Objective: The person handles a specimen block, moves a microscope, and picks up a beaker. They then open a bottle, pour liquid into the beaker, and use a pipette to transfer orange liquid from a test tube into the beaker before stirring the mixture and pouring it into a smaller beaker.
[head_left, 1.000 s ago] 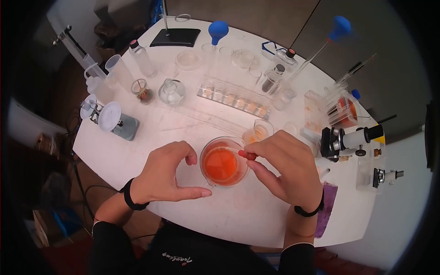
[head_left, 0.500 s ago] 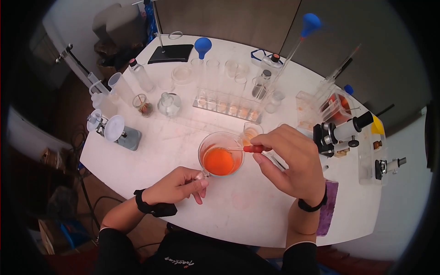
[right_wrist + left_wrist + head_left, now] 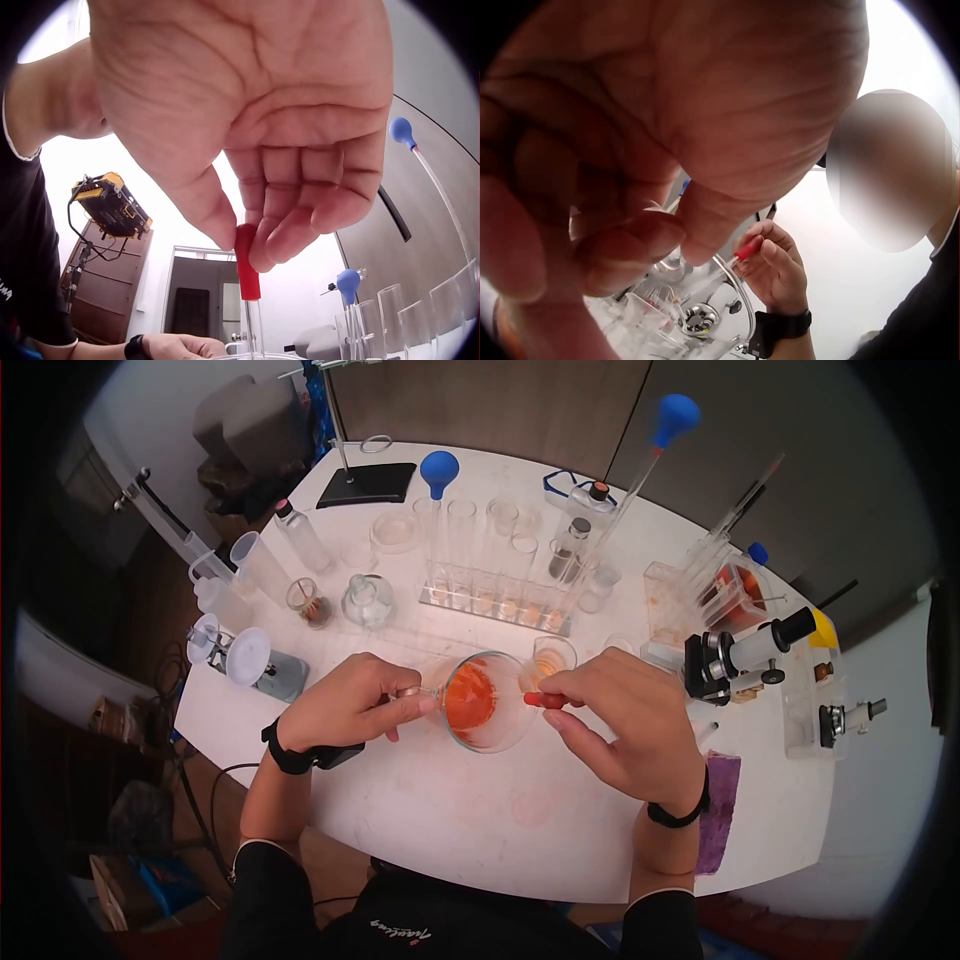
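Observation:
In the head view a glass cup with orange liquid is in front of the person, its mouth leaning and the liquid toward the left. My left hand grips the cup's side handle between thumb and fingers. Over the opposite rim, my right hand pinches the red rubber bulb of a dropper. Its clear glass tube points down to the cup in the right wrist view. Just behind the cup stands a small beaker with pale orange contents.
A test tube rack with several tubes stands behind the cup. To the right are a microscope and a purple cloth. A balance, a round flask and a retort stand are on the left side.
The left hand, open beside the cup at first, has taken its handle, and the cup has tipped, its liquid shifting left. The right hand keeps pinching the dropper over the cup.

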Action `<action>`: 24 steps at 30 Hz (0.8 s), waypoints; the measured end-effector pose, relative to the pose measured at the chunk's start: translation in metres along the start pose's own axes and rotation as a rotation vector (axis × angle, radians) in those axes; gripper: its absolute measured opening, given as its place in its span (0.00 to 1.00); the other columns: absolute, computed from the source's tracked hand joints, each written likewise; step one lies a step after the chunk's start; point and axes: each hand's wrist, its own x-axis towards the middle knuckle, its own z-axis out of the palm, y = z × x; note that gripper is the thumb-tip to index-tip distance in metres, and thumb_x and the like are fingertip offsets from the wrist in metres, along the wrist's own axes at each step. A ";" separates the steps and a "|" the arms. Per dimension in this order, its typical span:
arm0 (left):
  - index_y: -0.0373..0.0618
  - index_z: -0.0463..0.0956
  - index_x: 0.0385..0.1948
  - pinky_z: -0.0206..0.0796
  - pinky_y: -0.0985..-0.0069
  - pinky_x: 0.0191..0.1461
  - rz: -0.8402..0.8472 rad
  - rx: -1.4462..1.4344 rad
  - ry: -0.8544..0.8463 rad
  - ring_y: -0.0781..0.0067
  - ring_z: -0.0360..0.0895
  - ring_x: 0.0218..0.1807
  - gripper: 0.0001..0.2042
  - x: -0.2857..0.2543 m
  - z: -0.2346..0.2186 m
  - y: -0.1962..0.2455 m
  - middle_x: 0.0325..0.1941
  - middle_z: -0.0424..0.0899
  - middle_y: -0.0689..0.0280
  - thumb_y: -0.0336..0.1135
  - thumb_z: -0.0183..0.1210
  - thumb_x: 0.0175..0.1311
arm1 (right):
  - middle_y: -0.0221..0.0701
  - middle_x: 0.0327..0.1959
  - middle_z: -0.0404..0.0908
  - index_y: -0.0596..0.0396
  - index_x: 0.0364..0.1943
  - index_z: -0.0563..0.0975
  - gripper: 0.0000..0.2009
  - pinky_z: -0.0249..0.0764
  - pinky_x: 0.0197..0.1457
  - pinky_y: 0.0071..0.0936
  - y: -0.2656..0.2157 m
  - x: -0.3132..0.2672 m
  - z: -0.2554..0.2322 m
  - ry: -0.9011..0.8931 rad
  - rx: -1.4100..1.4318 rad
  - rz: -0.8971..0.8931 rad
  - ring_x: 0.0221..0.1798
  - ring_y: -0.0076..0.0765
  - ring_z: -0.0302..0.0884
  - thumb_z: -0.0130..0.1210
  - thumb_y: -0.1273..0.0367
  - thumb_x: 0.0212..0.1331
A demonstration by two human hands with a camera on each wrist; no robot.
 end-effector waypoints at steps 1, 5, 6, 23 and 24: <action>0.39 0.67 0.17 0.64 0.82 0.21 0.000 0.086 -0.007 0.73 0.84 0.22 0.22 0.003 -0.003 0.005 0.15 0.71 0.65 0.43 0.55 0.72 | 0.34 0.30 0.77 0.56 0.38 0.79 0.11 0.71 0.31 0.29 0.001 0.000 0.005 -0.022 -0.011 0.002 0.31 0.38 0.76 0.64 0.75 0.48; 0.40 0.68 0.17 0.65 0.81 0.21 0.051 0.194 -0.017 0.72 0.84 0.22 0.22 0.010 -0.008 0.008 0.15 0.72 0.64 0.45 0.55 0.71 | 0.32 0.28 0.75 0.55 0.37 0.77 0.08 0.70 0.30 0.31 0.008 0.003 0.027 -0.101 -0.093 -0.044 0.29 0.38 0.74 0.62 0.74 0.52; 0.40 0.68 0.17 0.65 0.82 0.20 0.050 0.203 -0.026 0.72 0.84 0.22 0.22 0.010 -0.011 0.007 0.15 0.73 0.63 0.45 0.55 0.71 | 0.32 0.28 0.75 0.55 0.36 0.77 0.08 0.70 0.30 0.31 0.010 0.003 0.033 -0.099 -0.097 -0.055 0.29 0.37 0.74 0.61 0.73 0.52; 0.39 0.71 0.19 0.58 0.64 0.26 0.209 0.484 0.044 0.52 0.68 0.20 0.19 0.039 -0.021 0.010 0.15 0.71 0.55 0.43 0.60 0.65 | 0.29 0.25 0.71 0.54 0.33 0.76 0.06 0.70 0.26 0.31 0.018 0.005 0.044 -0.125 -0.194 -0.018 0.28 0.34 0.74 0.59 0.74 0.51; 0.39 0.71 0.19 0.58 0.64 0.26 0.209 0.479 0.045 0.52 0.68 0.20 0.19 0.039 -0.022 0.010 0.15 0.71 0.55 0.43 0.60 0.65 | 0.29 0.25 0.72 0.54 0.34 0.76 0.06 0.69 0.26 0.31 0.017 0.006 0.040 -0.122 -0.178 -0.005 0.28 0.34 0.74 0.60 0.73 0.52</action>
